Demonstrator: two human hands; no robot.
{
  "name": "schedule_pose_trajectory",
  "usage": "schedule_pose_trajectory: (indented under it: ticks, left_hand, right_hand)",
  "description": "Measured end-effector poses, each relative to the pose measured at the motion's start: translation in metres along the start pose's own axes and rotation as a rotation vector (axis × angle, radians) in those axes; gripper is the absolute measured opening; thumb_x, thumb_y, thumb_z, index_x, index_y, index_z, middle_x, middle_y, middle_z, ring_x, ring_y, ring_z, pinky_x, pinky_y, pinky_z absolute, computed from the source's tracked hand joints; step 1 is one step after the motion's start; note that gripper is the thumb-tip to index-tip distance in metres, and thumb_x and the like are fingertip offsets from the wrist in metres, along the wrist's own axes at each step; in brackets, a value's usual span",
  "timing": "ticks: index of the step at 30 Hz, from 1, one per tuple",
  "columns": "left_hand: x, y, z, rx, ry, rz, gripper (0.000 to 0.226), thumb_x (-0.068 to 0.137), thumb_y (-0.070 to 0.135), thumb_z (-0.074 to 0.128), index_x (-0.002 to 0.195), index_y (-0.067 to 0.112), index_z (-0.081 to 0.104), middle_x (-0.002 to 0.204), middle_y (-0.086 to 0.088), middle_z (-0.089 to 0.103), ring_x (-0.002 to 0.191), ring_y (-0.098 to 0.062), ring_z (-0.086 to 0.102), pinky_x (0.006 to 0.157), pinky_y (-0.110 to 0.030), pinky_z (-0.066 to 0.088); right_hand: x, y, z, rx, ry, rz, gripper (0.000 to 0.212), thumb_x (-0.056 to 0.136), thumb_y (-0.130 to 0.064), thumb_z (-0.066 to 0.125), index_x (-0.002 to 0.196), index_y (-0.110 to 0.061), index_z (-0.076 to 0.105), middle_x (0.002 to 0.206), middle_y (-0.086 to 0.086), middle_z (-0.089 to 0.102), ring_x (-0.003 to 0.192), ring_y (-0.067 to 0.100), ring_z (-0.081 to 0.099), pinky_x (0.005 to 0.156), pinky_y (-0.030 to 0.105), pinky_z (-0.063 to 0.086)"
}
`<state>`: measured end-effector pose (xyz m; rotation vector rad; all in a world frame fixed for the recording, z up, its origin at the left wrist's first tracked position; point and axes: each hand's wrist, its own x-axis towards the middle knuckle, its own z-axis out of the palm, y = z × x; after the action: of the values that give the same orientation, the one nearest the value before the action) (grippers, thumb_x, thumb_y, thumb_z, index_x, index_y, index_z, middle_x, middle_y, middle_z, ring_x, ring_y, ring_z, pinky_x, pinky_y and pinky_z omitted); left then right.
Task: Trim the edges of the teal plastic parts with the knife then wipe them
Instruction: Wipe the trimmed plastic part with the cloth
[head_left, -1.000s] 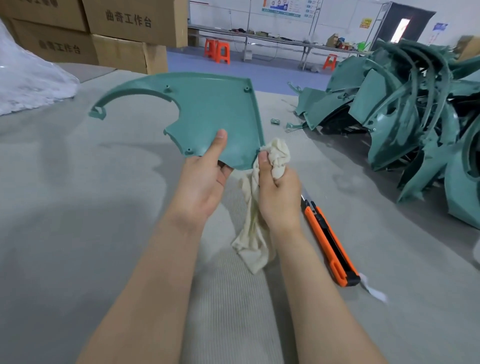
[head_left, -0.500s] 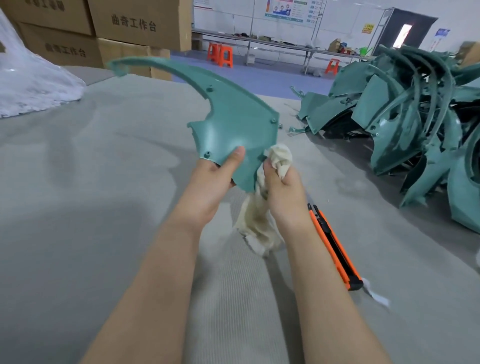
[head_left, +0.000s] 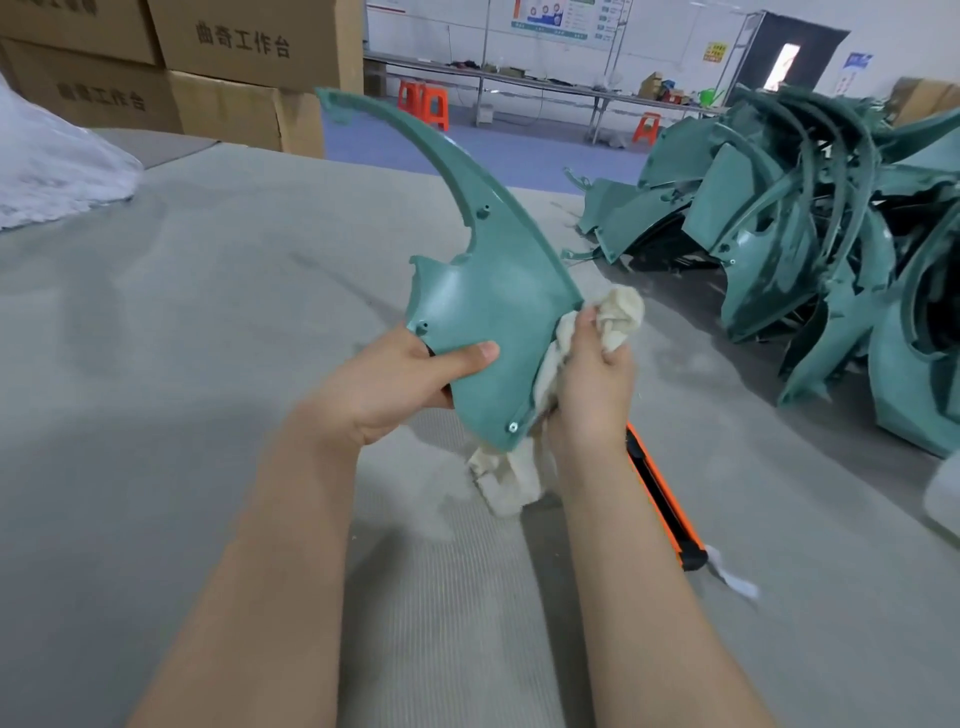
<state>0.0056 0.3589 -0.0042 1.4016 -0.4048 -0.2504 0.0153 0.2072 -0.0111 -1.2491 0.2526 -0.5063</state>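
Fingers and thumb of the left hand (head_left: 400, 387) pinch the lower corner of one teal plastic part (head_left: 498, 306), thumb flat across its face and the rest hidden behind it. This part is held above the counter (head_left: 208, 312), its long curved horn pointing up and away. Beside it, the right hand (head_left: 592, 384) has its fingers curled tight around one cream cloth (head_left: 618, 312), pressing it to the part's right edge. The cloth's tail hangs below the part's bottom corner.

One orange knife (head_left: 665, 499) lies on the counter just right of the right forearm, which covers its near end; I cannot tell whether the blade is out. A white scrap (head_left: 732, 577) lies at its near end.

Farther right sits a heap of teal parts (head_left: 810, 249), too tangled to count and cut off by the frame. Left of the hands the grey counter runs open to its far edge, where four cardboard boxes (head_left: 234, 67) stand stacked. Clear plastic wrap (head_left: 47, 171) is cut off at the left.
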Motion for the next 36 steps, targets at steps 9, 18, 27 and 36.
schedule_pose_trajectory:
  ticks: [9,18,27,36]
  left_hand:
    - [-0.01,0.001,-0.006,-0.078,-0.051,-0.153,0.026,0.071,0.011,0.063,0.096,0.015,0.067,0.087,0.002,0.074,0.075,-0.011,0.07,0.066,-0.022,0.056]
    - [-0.009,0.019,-0.003,-0.521,-0.065,0.018,0.071,0.07,0.074,0.055,0.11,0.017,0.072,0.116,-0.005,0.067,0.109,-0.023,0.058,0.09,-0.035,0.049]
    - [0.017,-0.016,0.068,-0.164,0.517,0.225,0.013,0.088,0.019,0.067,0.079,0.027,0.069,0.079,0.016,0.073,0.079,-0.001,0.07,0.064,-0.015,0.052]
    - [-0.001,-0.005,0.029,-0.224,0.157,0.037,0.032,0.072,0.021,0.066,0.104,0.019,0.065,0.094,0.009,0.074,0.088,-0.008,0.07,0.07,-0.022,0.056]
  right_hand:
    - [0.023,-0.022,-0.036,0.089,-0.218,0.19,0.021,0.097,-0.029,0.057,0.094,-0.011,0.068,0.089,0.004,0.076,0.084,0.017,0.073,0.071,0.03,0.058]
    - [0.009,-0.013,-0.014,-0.319,-0.079,-0.022,0.022,0.097,-0.021,0.054,0.075,-0.021,0.059,0.078,0.0,0.064,0.082,0.023,0.062,0.073,0.034,0.049]
    - [-0.01,-0.001,0.007,0.228,0.055,0.099,0.02,0.101,-0.014,0.047,0.113,-0.008,0.062,0.085,-0.006,0.073,0.072,0.005,0.071,0.058,0.018,0.053]
    - [0.024,-0.011,-0.022,0.437,0.189,0.313,0.017,0.1,-0.018,0.051,0.087,-0.013,0.061,0.078,0.003,0.069,0.064,0.015,0.069,0.065,0.035,0.058]
